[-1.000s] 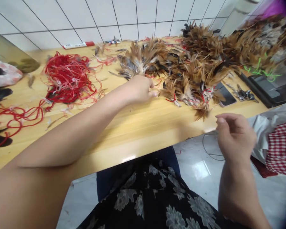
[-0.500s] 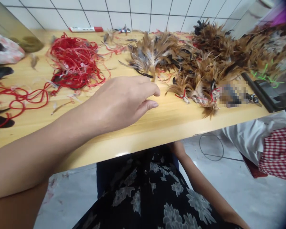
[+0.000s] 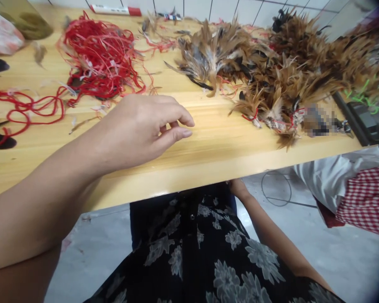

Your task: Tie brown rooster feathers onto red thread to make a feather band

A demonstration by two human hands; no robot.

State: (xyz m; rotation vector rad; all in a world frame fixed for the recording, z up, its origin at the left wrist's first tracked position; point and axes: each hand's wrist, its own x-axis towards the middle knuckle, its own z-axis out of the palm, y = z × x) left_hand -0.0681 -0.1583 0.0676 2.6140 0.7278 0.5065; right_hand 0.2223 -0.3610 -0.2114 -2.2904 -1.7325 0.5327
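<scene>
My left hand (image 3: 142, 128) hovers just above the bare front part of the wooden table (image 3: 214, 147), its fingers curled in toward the thumb with nothing showing between them. It is a little short of a big pile of brown and black feathers (image 3: 271, 80), some bundled with red thread. A tangle of red string (image 3: 101, 59) lies behind the hand to the left. My right forearm (image 3: 268, 235) reaches under the table edge; the hand itself is hidden below the tabletop.
A red and white marker (image 3: 113, 9) lies at the table's far edge. A small metal tool (image 3: 342, 125) and a black tray (image 3: 364, 122) sit at the right. A red checked cloth (image 3: 366, 202) hangs at the right; a wire loop (image 3: 276, 187) lies on the floor.
My left hand has drawn back from the feather pile toward me and curled its fingers. My right hand dropped from beside the table edge to beneath the tabletop.
</scene>
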